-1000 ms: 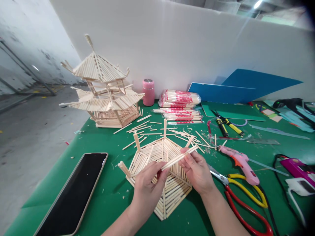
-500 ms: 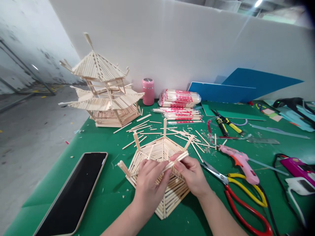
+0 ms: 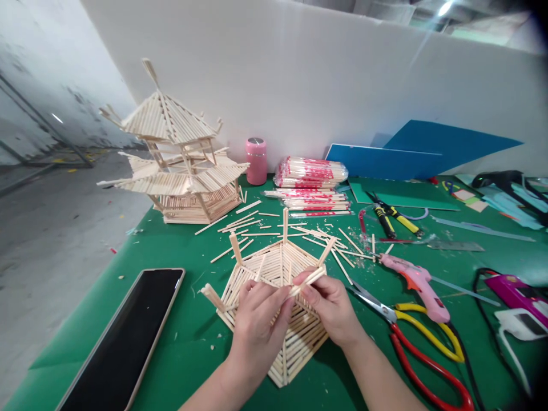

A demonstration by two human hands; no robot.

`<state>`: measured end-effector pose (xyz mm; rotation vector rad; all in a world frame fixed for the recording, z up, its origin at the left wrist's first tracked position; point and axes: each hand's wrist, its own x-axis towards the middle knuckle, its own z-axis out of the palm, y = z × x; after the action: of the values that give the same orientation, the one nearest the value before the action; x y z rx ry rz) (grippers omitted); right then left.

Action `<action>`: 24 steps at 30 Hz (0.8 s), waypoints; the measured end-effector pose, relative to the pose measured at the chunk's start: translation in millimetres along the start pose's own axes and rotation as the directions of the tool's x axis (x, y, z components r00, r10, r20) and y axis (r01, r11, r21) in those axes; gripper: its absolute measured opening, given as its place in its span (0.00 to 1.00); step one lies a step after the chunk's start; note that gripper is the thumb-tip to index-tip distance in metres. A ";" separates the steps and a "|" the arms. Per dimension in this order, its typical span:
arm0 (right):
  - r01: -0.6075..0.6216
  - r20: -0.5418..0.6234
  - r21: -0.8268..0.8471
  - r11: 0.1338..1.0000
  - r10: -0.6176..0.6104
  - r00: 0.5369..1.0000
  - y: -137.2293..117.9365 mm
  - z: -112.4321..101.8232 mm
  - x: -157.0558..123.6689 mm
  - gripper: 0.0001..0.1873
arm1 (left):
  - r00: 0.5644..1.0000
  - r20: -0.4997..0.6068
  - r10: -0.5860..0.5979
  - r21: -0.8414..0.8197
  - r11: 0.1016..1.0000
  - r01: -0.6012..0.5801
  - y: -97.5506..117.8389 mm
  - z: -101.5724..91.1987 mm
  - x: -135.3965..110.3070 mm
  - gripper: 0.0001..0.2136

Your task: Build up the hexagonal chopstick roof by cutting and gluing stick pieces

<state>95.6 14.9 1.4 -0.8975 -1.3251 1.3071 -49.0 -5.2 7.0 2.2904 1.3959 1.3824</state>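
Observation:
Between my two hands is a small bundle of wooden sticks [image 3: 314,277], slanting up to the right. My left hand [image 3: 259,319] pinches its lower end, and my right hand [image 3: 331,308] grips it nearer the upper end. Below them lies a hexagonal base of wooden sticks [image 3: 302,345], laid in rings with spokes. Upright stick posts [image 3: 285,225] stand at several of its corners. My hands hide the middle of the base and part of the bundle.
A stick pagoda [image 3: 171,165] stands at the back left. Loose sticks [image 3: 338,245], wrapped chopsticks [image 3: 312,171] and a pink flask [image 3: 256,162] lie beyond the base. At right are scissors [image 3: 398,317], a pink glue gun [image 3: 422,285] and pliers [image 3: 394,217]; a phone [image 3: 124,337] lies left.
Both hands stay over the base, still holding the bundle. My left fingers have closed in slightly along the sticks. The whole view has shifted a little.

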 end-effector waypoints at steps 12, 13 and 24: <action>-0.002 0.013 0.026 1.000 0.002 1.000 0.6 0.7 1.0 0.07 | 1.000 0.011 0.013 -0.018 1.000 -0.012 0.1 -1.1 -0.4 0.06; -0.003 0.011 0.025 1.000 0.003 1.000 0.8 0.7 0.9 0.07 | 1.000 0.012 0.013 -0.017 1.000 -0.013 0.4 -1.2 -0.2 0.06; -0.054 0.014 0.031 0.998 0.054 0.998 0.4 0.3 2.0 0.07 | 0.997 0.054 -0.056 -0.052 0.997 0.059 1.4 -1.2 0.6 0.05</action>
<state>94.9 16.8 1.4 -0.9103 -1.2950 1.3732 -48.9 -5.9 8.8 2.2185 1.3808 1.3163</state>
